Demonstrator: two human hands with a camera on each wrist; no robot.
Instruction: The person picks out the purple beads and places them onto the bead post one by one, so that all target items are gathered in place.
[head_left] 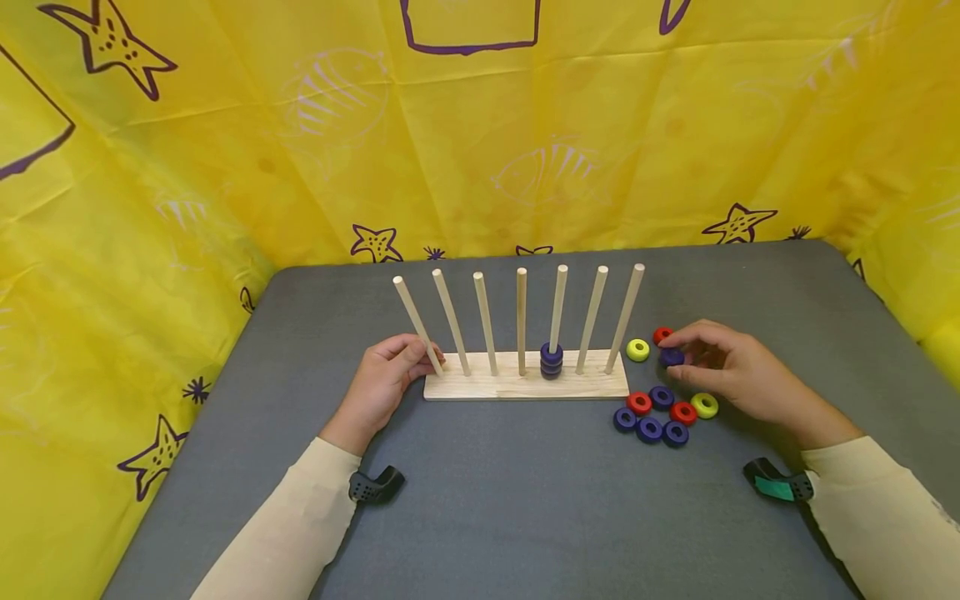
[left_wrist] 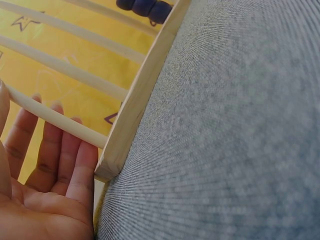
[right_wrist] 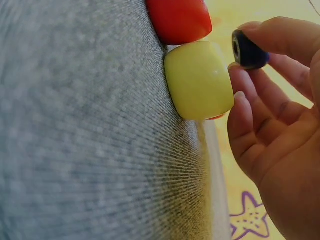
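Yellow cloth (head_left: pixel 450 150) printed with starfish and fish hangs behind the work and down its left side, and in front of it I see a grey table (head_left: pixel 525 508). A pale wooden rack (head_left: pixel 465 386) sits across the middle, seven pegs in a row. Three dark blue rings (head_left: pixel 551 360) are stacked at the foot of the fifth peg from the left.

The person's hands are well apart. The left hand (head_left: pixel 384 375) is at the rack's left end, its fingers on the far side of the leftmost peg (head_left: pixel 415 317) and its thumb on the near side; I can't tell whether they squeeze it. Over to the right, the right hand (head_left: pixel 731 367) pinches a blue ring (head_left: pixel 672 357) between thumb and fingertips, clear of the table.

Just beyond that ring lies a red ring (head_left: pixel 662 335), with a yellow ring (head_left: pixel 637 350) to its left. Nearer, by the rack's right end, is a loose cluster (head_left: pixel 649 430) of four blue rings, two red and one yellow. Both forearms wear cream sleeves (head_left: pixel 285 525).
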